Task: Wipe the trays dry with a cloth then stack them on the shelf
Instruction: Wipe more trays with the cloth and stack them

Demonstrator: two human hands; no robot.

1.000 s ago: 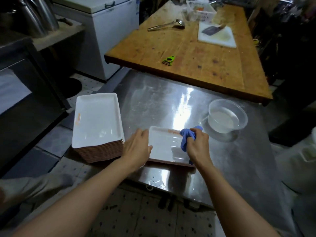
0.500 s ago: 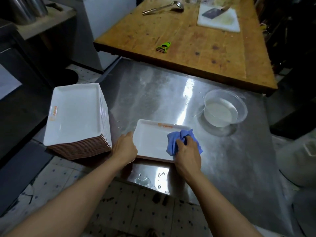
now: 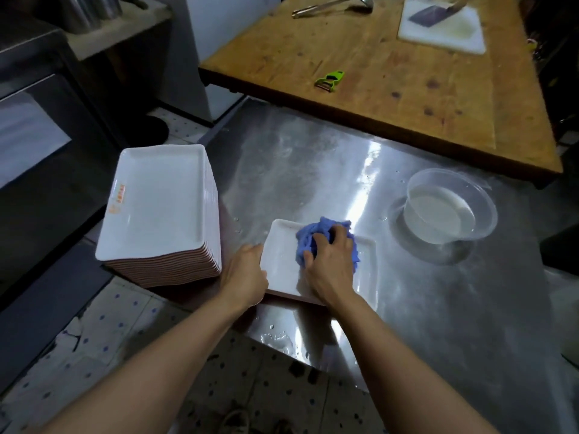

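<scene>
A single white rectangular tray (image 3: 282, 258) lies near the front edge of the wet steel table (image 3: 407, 277). My right hand (image 3: 329, 264) grips a bunched blue cloth (image 3: 316, 236) and presses it into the tray's middle. My left hand (image 3: 246, 274) holds the tray's left rim, fingers curled over the edge. To the left stands a tall stack of the same white trays (image 3: 159, 202) at the table's front left corner.
A clear plastic tub of water (image 3: 451, 208) sits on the steel table to the right. Behind lies a wooden table (image 3: 391, 73) with a green peeler (image 3: 330, 79), a ladle (image 3: 332, 4) and a white cutting board (image 3: 445, 29). Dark appliances stand at left.
The cloth has moved from the tray's right end toward its middle under my right hand. My left hand stays on the tray's left rim. The view has shifted down and closer.
</scene>
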